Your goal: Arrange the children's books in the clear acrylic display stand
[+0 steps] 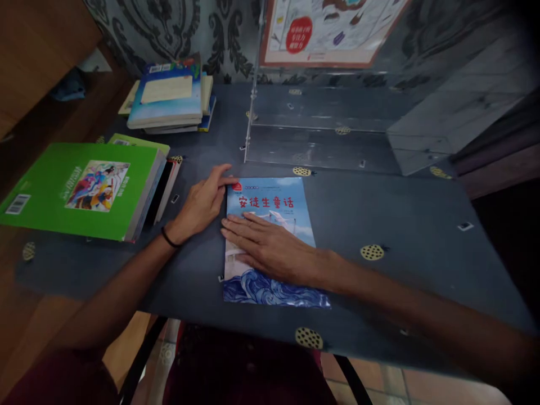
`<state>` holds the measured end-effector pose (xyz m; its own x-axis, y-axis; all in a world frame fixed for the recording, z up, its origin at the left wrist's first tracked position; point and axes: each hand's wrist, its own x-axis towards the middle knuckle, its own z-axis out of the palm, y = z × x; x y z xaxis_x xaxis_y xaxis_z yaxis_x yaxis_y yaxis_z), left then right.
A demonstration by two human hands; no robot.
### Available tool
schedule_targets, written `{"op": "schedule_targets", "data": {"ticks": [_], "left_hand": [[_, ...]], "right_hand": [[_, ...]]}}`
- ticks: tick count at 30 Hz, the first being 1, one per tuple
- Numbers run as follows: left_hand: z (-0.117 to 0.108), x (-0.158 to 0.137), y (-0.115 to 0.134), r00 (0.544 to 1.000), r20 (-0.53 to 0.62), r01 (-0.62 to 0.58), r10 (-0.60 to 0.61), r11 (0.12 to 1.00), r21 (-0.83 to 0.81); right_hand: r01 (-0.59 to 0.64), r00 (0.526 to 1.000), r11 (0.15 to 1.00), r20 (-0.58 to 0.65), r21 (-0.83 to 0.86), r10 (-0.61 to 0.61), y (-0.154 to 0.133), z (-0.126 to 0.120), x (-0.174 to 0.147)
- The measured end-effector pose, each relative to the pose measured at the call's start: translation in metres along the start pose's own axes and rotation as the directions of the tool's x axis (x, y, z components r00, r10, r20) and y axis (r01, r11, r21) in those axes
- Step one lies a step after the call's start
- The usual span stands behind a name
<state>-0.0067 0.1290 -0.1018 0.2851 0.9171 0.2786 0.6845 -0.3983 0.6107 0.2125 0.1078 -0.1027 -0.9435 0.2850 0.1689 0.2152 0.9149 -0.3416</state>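
Note:
A blue paperback book (270, 289) with red Chinese characters and painted waves on its cover lies flat on the dark patterned table in front of me. My right hand (265, 244) rests flat across the middle of the cover, fingers stretched out toward the left edge. At the book's upper left corner is my left hand (206, 199), its index finger reaching onto the corner and the other fingers loosely bent. A black band circles my left wrist. Part of the cover picture is hidden under my right hand.
To the left lies a stack topped by a thick green book (50, 185). Behind it sits another pile with a blue book (169, 109) on top. A clear acrylic rack (320, 143) stands at the back, holding a picture book (324, 59). The table's front edge is close to me.

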Motion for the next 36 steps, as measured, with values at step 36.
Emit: {"op": "schedule_targets", "data": {"ticks": [36], "left_hand": [[0.002,-0.002,0.008,1.000,-0.026,0.012,-0.009,0.991,0.137]], "right_hand": [[-0.470,0.846,0.879,-0.246,0.073,0.473,0.062,-0.016,-0.053]]}}
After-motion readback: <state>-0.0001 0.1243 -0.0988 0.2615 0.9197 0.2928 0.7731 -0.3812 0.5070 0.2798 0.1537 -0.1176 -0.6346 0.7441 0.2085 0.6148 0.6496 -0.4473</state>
